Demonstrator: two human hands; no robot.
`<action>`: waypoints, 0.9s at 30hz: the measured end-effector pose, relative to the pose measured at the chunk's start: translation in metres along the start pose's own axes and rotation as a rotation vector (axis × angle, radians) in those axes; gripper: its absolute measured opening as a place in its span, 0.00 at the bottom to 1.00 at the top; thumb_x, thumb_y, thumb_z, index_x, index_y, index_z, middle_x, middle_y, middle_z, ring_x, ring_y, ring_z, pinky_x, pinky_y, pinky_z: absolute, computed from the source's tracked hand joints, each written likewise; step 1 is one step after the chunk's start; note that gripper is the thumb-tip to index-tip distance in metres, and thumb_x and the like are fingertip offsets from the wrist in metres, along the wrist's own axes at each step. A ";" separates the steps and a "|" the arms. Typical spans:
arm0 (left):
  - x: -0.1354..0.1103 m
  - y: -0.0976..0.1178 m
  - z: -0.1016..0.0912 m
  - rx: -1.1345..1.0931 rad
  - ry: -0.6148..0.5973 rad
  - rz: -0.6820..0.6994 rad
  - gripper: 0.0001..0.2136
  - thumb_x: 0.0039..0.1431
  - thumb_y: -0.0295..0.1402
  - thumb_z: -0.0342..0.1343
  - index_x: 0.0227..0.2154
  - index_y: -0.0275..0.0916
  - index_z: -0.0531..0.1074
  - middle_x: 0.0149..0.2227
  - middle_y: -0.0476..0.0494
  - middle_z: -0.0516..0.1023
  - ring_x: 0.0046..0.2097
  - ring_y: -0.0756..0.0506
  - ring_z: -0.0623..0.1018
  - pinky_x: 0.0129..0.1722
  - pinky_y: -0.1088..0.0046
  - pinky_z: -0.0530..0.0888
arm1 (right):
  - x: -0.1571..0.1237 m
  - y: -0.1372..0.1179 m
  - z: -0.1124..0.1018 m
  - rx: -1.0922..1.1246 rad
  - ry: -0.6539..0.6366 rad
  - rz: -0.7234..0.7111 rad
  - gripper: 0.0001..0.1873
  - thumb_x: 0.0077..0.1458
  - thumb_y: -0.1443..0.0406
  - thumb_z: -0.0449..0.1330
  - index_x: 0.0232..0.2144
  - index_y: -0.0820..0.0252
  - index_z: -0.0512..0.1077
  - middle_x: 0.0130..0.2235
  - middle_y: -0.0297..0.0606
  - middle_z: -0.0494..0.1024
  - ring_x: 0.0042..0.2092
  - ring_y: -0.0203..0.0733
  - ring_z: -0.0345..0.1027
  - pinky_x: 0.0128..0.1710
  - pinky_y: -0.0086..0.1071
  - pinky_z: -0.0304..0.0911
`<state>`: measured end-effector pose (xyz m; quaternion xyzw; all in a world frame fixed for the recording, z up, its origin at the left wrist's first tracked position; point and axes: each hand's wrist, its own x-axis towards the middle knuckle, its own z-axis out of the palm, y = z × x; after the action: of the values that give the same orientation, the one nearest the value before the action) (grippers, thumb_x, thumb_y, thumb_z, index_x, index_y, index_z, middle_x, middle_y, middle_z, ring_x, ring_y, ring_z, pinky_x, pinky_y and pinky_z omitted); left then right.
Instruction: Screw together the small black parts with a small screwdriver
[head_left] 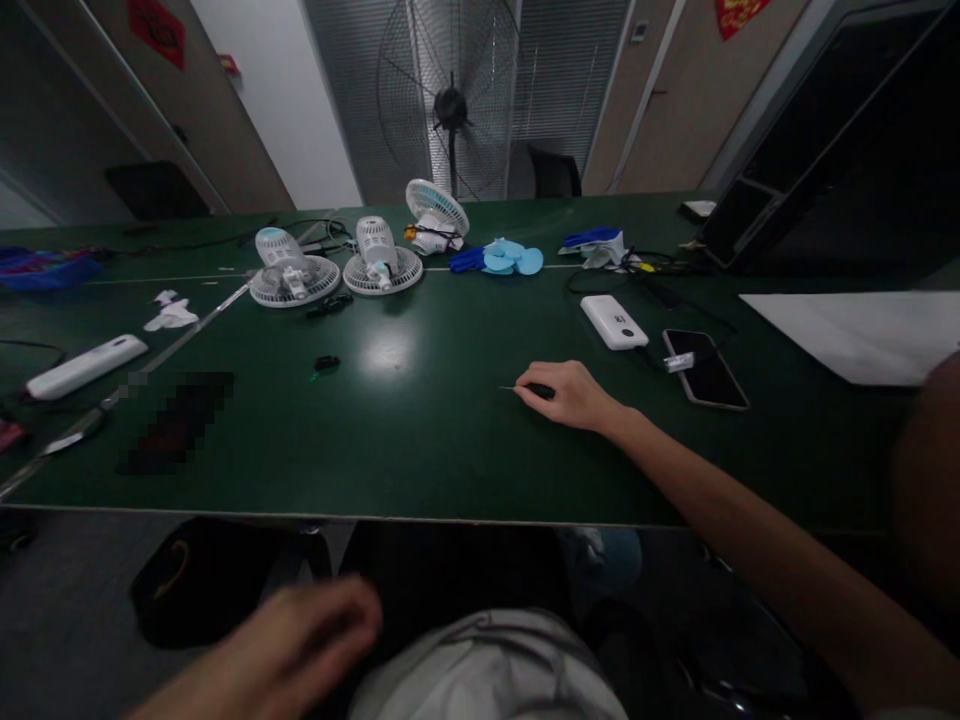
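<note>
Resting on the green table, my right hand [574,395] is closed around the dark handle of a small screwdriver [541,390]. Its thin metal shaft points left, just above the tabletop. My left hand [315,630] hangs over my lap, below the table's front edge. Its fingers look curled, but motion smears them, and I see nothing in them. To the left of the right hand lies a small black object [326,363] with a greenish tip. A white power bank [613,322] and a phone [705,368] joined by a cable lie beyond and to the right of that hand.
Several small white fans [382,268] stand along the back of the table [420,450]. Blue gloves [510,257] lie beside them, with more gloves [596,245] further right. A white power strip [86,367] is at left, and a white sheet [855,330] at right.
</note>
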<state>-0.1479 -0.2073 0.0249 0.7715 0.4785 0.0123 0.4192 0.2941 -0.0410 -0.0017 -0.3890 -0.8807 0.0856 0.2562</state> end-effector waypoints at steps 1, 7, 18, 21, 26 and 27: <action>0.022 -0.007 -0.023 0.071 0.144 -0.017 0.14 0.67 0.47 0.51 0.48 0.53 0.76 0.47 0.45 0.79 0.46 0.40 0.79 0.45 0.63 0.76 | 0.000 0.000 0.000 0.001 -0.002 0.000 0.10 0.68 0.62 0.58 0.44 0.58 0.78 0.38 0.38 0.80 0.35 0.40 0.73 0.36 0.33 0.65; 0.139 -0.073 -0.146 0.443 0.816 -0.173 0.25 0.60 0.52 0.53 0.49 0.35 0.77 0.45 0.35 0.78 0.40 0.37 0.78 0.42 0.62 0.74 | 0.001 0.000 -0.003 0.006 -0.015 0.002 0.10 0.68 0.62 0.58 0.44 0.59 0.78 0.38 0.38 0.80 0.35 0.40 0.73 0.34 0.33 0.65; 0.162 -0.111 -0.167 0.587 0.770 -0.003 0.15 0.64 0.42 0.52 0.39 0.37 0.77 0.42 0.36 0.79 0.40 0.38 0.78 0.41 0.64 0.72 | 0.000 0.004 -0.001 0.016 -0.015 0.000 0.10 0.68 0.62 0.58 0.44 0.58 0.78 0.39 0.39 0.81 0.36 0.41 0.73 0.35 0.33 0.66; 0.163 -0.109 -0.169 0.401 0.838 -0.027 0.14 0.63 0.42 0.55 0.41 0.38 0.77 0.38 0.39 0.80 0.38 0.40 0.78 0.40 0.66 0.73 | 0.000 0.005 -0.001 0.022 -0.018 -0.005 0.10 0.68 0.61 0.58 0.44 0.58 0.78 0.38 0.38 0.81 0.35 0.41 0.73 0.34 0.33 0.65; 0.175 -0.100 -0.178 0.003 0.973 -0.012 0.18 0.64 0.41 0.58 0.50 0.32 0.75 0.39 0.44 0.81 0.35 0.47 0.79 0.39 0.72 0.75 | 0.001 0.002 -0.004 0.015 -0.020 -0.004 0.11 0.68 0.61 0.58 0.43 0.59 0.78 0.38 0.39 0.80 0.35 0.40 0.73 0.35 0.33 0.65; 0.177 -0.098 -0.179 -0.037 0.981 0.002 0.19 0.63 0.40 0.58 0.51 0.32 0.75 0.41 0.44 0.81 0.37 0.47 0.79 0.41 0.72 0.75 | 0.001 0.002 -0.004 0.012 -0.020 -0.002 0.10 0.68 0.62 0.58 0.43 0.59 0.78 0.38 0.39 0.80 0.35 0.40 0.73 0.35 0.33 0.65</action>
<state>-0.1986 0.0581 0.0085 0.6675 0.6184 0.3833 0.1581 0.2967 -0.0393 0.0020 -0.3855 -0.8832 0.0946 0.2497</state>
